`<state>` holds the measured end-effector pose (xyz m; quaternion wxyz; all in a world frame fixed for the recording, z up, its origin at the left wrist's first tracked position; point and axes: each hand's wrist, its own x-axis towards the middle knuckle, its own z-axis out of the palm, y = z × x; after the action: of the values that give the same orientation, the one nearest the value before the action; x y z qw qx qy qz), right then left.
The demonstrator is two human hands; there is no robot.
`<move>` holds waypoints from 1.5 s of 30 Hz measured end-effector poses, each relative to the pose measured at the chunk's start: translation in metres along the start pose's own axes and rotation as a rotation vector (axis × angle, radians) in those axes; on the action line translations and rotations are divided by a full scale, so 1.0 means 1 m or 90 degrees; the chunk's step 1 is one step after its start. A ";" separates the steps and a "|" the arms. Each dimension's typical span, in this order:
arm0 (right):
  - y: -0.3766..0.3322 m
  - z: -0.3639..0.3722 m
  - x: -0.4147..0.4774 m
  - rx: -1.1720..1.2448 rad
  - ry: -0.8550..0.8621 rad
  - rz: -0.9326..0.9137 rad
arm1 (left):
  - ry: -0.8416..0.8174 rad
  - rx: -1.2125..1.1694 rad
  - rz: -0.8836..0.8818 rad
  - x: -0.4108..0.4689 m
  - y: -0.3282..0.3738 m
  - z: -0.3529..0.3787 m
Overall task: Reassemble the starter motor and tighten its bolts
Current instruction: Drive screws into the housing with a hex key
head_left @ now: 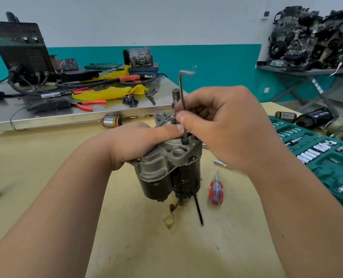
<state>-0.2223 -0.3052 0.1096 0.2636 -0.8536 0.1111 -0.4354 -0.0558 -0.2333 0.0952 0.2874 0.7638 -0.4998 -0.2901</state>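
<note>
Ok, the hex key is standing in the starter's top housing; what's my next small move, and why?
Probably twirl the hex key with the right hand to run the bolt down: it stands upright with its tip in a hole of the starter motor housing, which the left hand grips steady.

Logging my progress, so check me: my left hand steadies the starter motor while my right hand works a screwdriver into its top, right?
No. In the head view the right hand pinches an L-shaped hex key set into the top of the starter motor; the screwdriver lies on the table. The left hand does steady the motor.
</note>
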 end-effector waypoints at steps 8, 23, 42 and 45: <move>-0.003 0.003 -0.001 0.022 0.025 -0.005 | -0.002 0.006 0.004 0.001 0.000 0.000; 0.006 -0.007 0.000 0.321 0.061 0.042 | -0.014 -0.014 -0.011 0.001 -0.001 0.000; 0.051 0.039 -0.019 0.061 -0.080 0.192 | -0.023 -0.662 -0.051 0.014 -0.096 0.004; 0.050 0.049 -0.001 0.102 -0.095 0.202 | -0.043 -0.710 -0.053 0.020 -0.104 0.013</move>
<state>-0.1820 -0.3291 0.0580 0.4036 -0.8316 0.1898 -0.3311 0.0034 -0.2193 0.0075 0.6198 0.5054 -0.2496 -0.5460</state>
